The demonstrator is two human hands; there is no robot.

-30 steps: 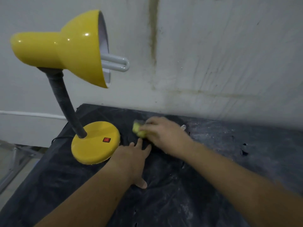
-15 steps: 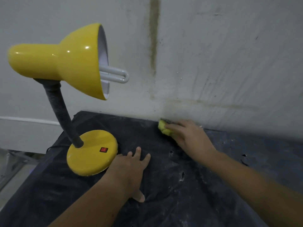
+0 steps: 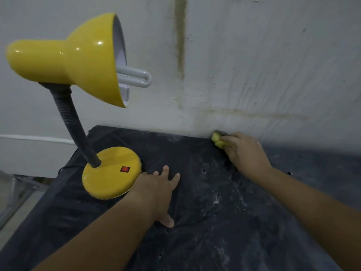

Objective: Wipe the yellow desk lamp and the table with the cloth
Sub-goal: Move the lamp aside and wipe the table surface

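Right hand (image 3: 244, 153) is gripping the yellow cloth (image 3: 217, 139) at the desk's (image 3: 195, 241) back edge by the wall. Left hand (image 3: 160, 184) is pressing flat, fingers spread, beside the lamp (image 3: 111, 173). Desk is looking dusty, wiping likely partway; lamp's wiping I cannot judge.

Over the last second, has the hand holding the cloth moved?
Yes: the right hand and cloth went rightward, away from the lamp base, back to the wall.
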